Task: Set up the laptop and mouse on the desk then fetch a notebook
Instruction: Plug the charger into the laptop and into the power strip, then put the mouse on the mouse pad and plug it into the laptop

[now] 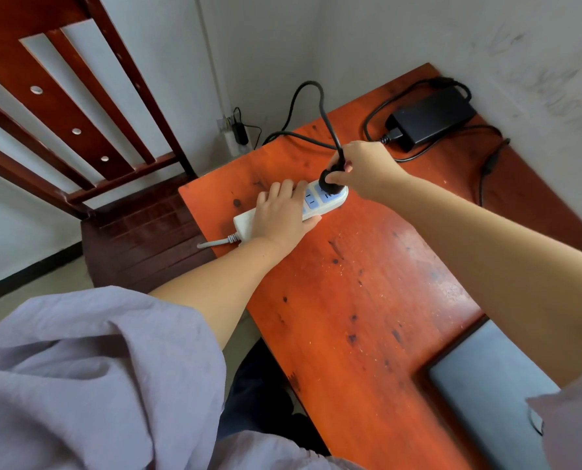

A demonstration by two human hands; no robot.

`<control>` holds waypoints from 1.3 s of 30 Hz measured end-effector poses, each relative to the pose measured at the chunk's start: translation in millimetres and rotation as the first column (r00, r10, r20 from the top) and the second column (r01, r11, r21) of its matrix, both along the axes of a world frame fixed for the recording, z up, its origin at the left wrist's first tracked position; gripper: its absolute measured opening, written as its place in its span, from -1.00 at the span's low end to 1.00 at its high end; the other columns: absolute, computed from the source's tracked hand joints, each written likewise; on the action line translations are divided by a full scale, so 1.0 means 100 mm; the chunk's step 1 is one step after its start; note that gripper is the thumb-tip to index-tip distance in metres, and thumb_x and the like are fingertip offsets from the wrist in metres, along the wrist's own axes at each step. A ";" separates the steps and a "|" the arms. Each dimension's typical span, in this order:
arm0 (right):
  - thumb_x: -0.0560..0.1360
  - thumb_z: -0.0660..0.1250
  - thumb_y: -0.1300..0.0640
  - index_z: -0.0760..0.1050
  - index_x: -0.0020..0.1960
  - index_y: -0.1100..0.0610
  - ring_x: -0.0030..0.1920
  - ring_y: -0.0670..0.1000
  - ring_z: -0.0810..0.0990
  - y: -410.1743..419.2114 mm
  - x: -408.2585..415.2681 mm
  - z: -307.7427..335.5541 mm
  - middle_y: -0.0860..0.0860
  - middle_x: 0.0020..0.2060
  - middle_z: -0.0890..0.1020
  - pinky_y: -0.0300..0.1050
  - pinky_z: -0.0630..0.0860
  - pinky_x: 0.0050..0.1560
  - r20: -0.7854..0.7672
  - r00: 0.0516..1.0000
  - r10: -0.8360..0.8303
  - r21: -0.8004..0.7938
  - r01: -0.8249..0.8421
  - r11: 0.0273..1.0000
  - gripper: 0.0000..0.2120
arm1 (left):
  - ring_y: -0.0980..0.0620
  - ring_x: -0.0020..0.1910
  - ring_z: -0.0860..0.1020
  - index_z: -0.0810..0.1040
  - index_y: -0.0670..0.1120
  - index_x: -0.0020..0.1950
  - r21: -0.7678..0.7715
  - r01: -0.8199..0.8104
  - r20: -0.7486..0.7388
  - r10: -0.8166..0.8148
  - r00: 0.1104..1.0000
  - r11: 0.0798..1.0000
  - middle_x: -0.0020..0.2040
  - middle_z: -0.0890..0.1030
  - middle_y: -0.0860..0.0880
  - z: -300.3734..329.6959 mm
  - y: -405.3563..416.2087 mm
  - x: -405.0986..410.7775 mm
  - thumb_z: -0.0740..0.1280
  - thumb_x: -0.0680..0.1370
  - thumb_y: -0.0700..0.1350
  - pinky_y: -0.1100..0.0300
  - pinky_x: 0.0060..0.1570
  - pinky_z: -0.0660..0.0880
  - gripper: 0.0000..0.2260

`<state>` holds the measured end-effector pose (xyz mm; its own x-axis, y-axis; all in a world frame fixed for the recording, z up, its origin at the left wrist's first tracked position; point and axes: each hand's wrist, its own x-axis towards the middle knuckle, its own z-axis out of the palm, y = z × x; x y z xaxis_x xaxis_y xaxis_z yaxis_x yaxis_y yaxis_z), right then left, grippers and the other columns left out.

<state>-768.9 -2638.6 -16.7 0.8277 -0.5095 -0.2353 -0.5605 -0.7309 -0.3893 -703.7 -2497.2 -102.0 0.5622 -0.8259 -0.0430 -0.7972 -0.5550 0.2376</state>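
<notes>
Step in hand, by my read: seating the charger's black plug (332, 176) into the white power strip (303, 205) near the desk's far left edge. The right hand (362, 171) has thumb and fingers pinched closed around the plug body, which sits on the strip's end socket; whether the pins are fully home cannot be told. The left hand (283, 215) lies flat over the strip's middle, fingers spread and pressing down, thumb hooked round the near side, not gripping anything else. To do it well: keep the strip pinned so it does not slide on the slick top, push the plug straight down and not at a tilt, and hold the rigid plug body, not the cable (316, 106). The desk (367, 300) is glossy orange-red wood with dark knots and pale scuffs. The strip is smooth hard plastic, a long rounded bar with a light blue socket face and a grey ribbed cord at its left end. The cable is thick, rubbery and springy, and loops up before running to the matte black rectangular power brick (432, 118) at the far right corner by the wall. The laptop (486, 395), a flat grey slab, lid closed, lies at the near right edge, partly hidden by the right arm. No mouse or notebook in view.
</notes>
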 end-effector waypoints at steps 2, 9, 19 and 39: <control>0.49 0.34 0.15 0.57 0.07 0.20 0.01 0.05 0.53 0.00 -0.03 -0.01 0.11 0.06 0.58 -0.15 0.47 -0.02 0.038 0.999 -0.010 0.003 0.010 1.000 -0.81 | -0.12 0.25 0.40 0.29 -0.09 0.44 -0.003 0.000 0.002 0.000 1.000 1.000 0.26 0.46 -0.11 0.00 0.00 0.00 0.25 0.52 0.16 0.01 0.19 0.33 -0.44; 0.51 0.29 0.18 0.51 0.09 0.29 -0.01 0.16 0.51 0.13 0.03 -0.12 0.17 0.03 0.50 0.01 0.51 -0.04 -0.112 0.987 0.115 -0.142 -0.131 0.981 -0.78 | -0.12 0.28 0.39 0.28 -0.09 0.44 0.021 -0.004 0.007 0.004 1.000 1.000 0.27 0.45 -0.12 0.00 -0.01 0.00 0.24 0.52 0.17 0.01 0.20 0.32 -0.43; 0.51 0.29 0.15 0.51 0.17 0.25 0.10 0.17 0.52 0.13 -0.08 -0.19 0.17 0.13 0.51 0.02 0.50 0.10 -0.022 0.999 0.038 -0.033 -0.038 0.999 -0.73 | -0.10 0.32 0.35 0.20 -0.05 0.49 0.095 0.006 -0.066 0.000 0.998 0.995 0.32 0.41 -0.09 0.08 -0.01 0.03 0.26 0.52 0.15 0.00 0.26 0.28 -0.40; 0.52 0.20 0.32 0.58 0.11 0.22 0.07 0.14 0.58 0.77 -3.61 -0.16 0.13 0.01 0.62 -0.16 0.41 0.11 0.231 0.458 -0.859 0.026 0.879 0.476 -0.76 | -0.09 -0.23 0.62 0.60 -0.06 -0.07 -0.117 0.946 0.075 -0.947 0.312 0.302 -0.20 0.62 -0.04 0.46 -1.10 -2.26 0.16 0.40 0.03 0.13 -0.29 0.53 -0.71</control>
